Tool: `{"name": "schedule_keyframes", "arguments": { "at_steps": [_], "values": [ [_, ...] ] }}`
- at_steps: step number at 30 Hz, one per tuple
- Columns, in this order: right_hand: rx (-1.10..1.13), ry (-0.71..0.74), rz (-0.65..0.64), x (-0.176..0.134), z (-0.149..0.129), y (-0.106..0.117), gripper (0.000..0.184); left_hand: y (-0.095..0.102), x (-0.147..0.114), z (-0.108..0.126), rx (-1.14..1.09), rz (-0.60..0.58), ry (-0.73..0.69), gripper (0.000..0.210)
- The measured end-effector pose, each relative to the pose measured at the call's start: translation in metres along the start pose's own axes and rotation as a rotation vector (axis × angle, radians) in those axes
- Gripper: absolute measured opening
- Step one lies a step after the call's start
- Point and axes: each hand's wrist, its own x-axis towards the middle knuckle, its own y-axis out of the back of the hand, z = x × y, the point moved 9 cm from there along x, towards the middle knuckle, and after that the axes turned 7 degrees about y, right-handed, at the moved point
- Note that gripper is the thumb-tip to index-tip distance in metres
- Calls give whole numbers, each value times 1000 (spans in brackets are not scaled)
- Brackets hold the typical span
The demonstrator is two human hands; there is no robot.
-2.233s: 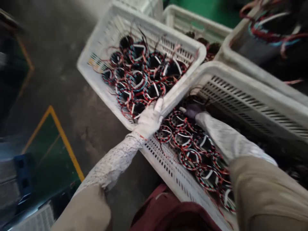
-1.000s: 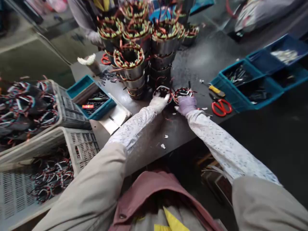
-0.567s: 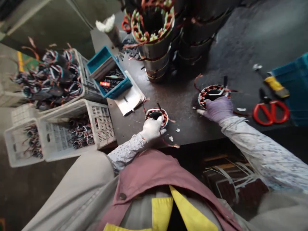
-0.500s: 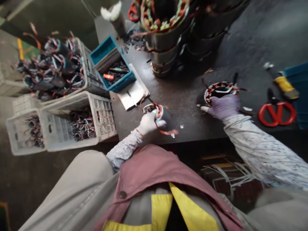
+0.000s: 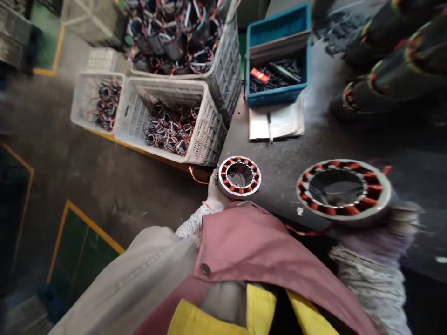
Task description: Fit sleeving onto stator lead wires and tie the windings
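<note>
My left hand (image 5: 215, 191), in a white glove, grips a small motor stator (image 5: 256, 179) by its side at the table's near edge. Its ring of copper windings faces up toward me. Farther right, a larger motor stator (image 5: 382, 200) is held by my right hand (image 5: 387, 235), whose purple-and-white glove wraps its outer side. Orange-red coils circle the open bore of this one too, and a reddish lead wire (image 5: 310, 231) hangs below it. The fingers under both stators are partly hidden.
White crates of wound stators (image 5: 206, 122) stand left of the table. On the dark tabletop (image 5: 279, 156) are a blue bin (image 5: 279, 95) of black pieces and a notepad (image 5: 256, 125) with a pen. Stacked large stators (image 5: 391, 79) rise at the back right.
My view has swung left. Both stators have been picked up off the table and tipped, so their winding faces now show. The scissors and yellow-handled tool have left the view.
</note>
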Motion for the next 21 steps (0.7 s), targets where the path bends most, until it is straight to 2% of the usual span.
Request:
{"name": "schedule_keyframes", "arguments": {
  "at_steps": [3, 5, 7, 9, 11, 13, 17, 21],
  "values": [
    [421, -110, -138, -3, -63, -49, 76, 22, -7, 20, 6, -45, 10, 74],
    [624, -267, -203, -9, -92, -81, 87, 43, -6, 32, 44, -49, 35, 72],
    [825, -390, -237, -15, -117, -111, 88, 67, 0, 45, 65, -31, 51, 71],
    [1092, -474, -184, -20, -140, -137, 79, 89, 7, 59, -39, -33, 49, 68],
    [1382, -547, -80, -22, -159, -161, 63, 112, 14, 73, -260, -37, 68, 64],
    [1574, -604, -30, -20, -177, -187, 51, 137, 19, 86, -450, -21, 119, 57],
    [1607, -572, -157, 4, -226, -234, 47, 187, 24, 120, -604, 34, 174, 49],
    [1512, -480, -283, 42, -288, -264, 49, 243, 27, 155, -652, 129, 93, 43]
  ]
}}
